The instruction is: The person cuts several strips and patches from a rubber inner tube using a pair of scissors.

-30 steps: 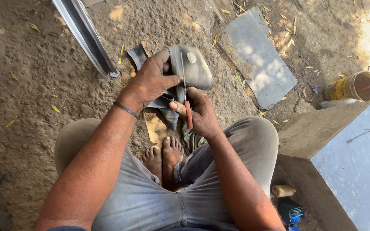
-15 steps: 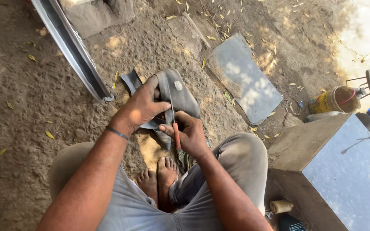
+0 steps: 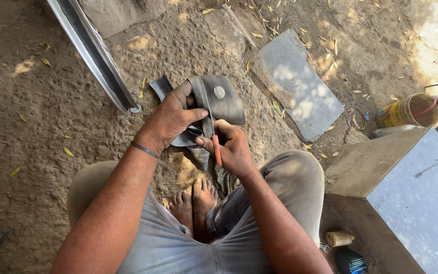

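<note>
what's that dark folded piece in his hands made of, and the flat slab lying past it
The folded piece looks like rubber, probably inner tube: matte dark grey, bending limply over the left hand, with a small round patch on it. The right hand holds an orange-handled tool against it. The slab looks like grey stone or slate: flat, dull, rough-edged.

This is an outdoor, roadside-style repair spot on bare ground, not a room. The floor is packed dirt point(image 3: 51, 116) strewn with dry leaves and dappled with sunlight. A long metal rail point(image 3: 93, 53) lies across the earth, and a flat grey stone slab point(image 3: 297, 83) sits nearby. At the right stands a low concrete block point(image 3: 381, 167) topped with a grey sheet, with a worn yellow tin can point(image 3: 406, 111) behind it. The person squats barefoot on the ground, working a piece of black rubber inner tube point(image 3: 221, 99), which suggests informal tyre or tube repair.
</note>
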